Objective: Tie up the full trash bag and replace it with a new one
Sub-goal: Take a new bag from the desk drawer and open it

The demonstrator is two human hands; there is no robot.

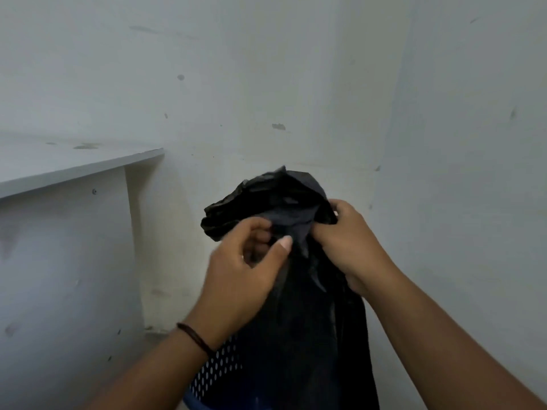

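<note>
A pale grey wall point(266, 69) filled the view from nine o'clock round to three o'clock, marked with small dark scuffs and chips. At nine o'clock a grey shelf point(77, 161) jutted out from the wall, its front edge running toward the centre, with a flat grey side panel point(65, 261) below it carrying a few screw heads. Dirty smears showed on the shelf top.

Thin, seemingly glossy plastic bag point(296, 306)

Both arms raised forward; left hand point(245, 261) and right hand point(346, 241) close together, fingers curled, pinching.
</note>
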